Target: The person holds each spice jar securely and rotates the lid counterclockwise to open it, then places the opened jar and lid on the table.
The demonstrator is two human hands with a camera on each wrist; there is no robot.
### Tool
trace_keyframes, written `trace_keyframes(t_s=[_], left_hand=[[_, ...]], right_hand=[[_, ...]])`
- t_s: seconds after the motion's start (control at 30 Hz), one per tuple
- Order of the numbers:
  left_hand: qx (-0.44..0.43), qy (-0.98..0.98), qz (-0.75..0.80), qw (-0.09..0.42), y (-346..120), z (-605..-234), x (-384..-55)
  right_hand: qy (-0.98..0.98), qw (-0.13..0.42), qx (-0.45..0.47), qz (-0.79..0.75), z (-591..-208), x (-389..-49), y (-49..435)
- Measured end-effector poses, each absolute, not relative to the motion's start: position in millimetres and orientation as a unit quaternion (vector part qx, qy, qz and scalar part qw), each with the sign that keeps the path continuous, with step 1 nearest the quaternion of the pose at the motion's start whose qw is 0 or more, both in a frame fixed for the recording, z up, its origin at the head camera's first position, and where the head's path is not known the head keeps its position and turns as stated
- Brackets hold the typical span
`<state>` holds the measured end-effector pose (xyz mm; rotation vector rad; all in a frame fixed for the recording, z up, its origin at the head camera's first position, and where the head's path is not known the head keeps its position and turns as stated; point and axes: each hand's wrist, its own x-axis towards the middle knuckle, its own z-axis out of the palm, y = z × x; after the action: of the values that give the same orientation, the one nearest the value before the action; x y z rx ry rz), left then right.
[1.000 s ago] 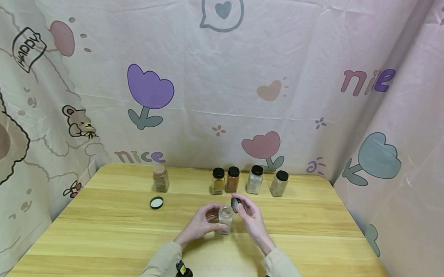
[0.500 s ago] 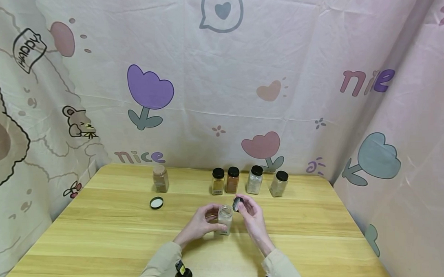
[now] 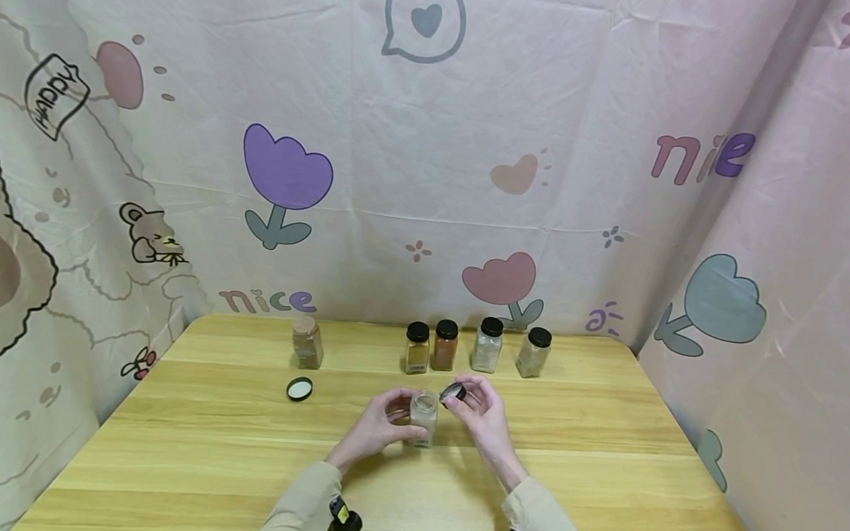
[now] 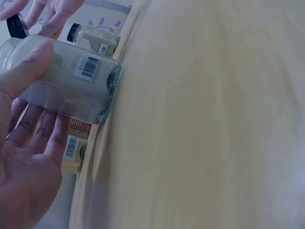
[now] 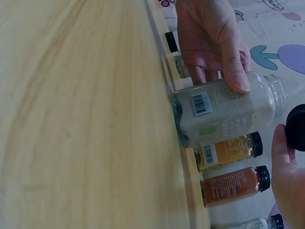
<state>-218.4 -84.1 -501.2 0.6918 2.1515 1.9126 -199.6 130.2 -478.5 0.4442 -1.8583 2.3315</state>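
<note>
Broadly, the wooden tabletop (image 3: 180, 444) runs from a slanting left edge to a slanting right edge, with printed cloth (image 3: 401, 140) rising behind its far edge; more room lies to the sides than toward the back. The left hand (image 3: 378, 426) comes in from the near side, its grip clamped round an open-mouthed glass jar (image 3: 422, 424), thumb across the near face, fingers behind. That jar is roughly upright near the middle; I cannot tell whether its base touches the tabletop. The right hand (image 3: 486, 420) reaches forward, its grip pinching a tilted black lid (image 3: 453, 392) just right of the mouth. Around them, from the left, a brown-filled jar (image 3: 308, 347) stands behind a white-lined lid (image 3: 300, 388); well apart come a yellow spice jar (image 3: 417, 351), a rust-red spice jar (image 3: 445, 349), a white-filled jar (image 3: 487, 352) and a beige-filled jar (image 3: 533, 357), all four black-capped, blocking the way beyond the right hand.
</note>
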Motion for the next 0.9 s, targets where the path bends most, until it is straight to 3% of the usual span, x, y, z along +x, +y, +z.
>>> trace_keyframes(t_s=[0.2, 0.4, 0.9], left_hand=[[0.218, 0.733, 0.640, 0.080, -92.9, -501.2, -222.1], [0.203, 0.745, 0.633, 0.059, -106.3, -501.4, -229.4], [0.166, 0.757, 0.631, 0.027, -139.6, -500.7, -252.8]], right_hand=[[-0.648, 0.058, 0.113, 0.751, -474.3, -198.5, 130.0], [-0.675, 0.015, 0.079, 0.734, -471.6, -199.1, 129.9], [-0.738, -0.073, 0.143, 0.656, -484.2, -202.7, 124.3]])
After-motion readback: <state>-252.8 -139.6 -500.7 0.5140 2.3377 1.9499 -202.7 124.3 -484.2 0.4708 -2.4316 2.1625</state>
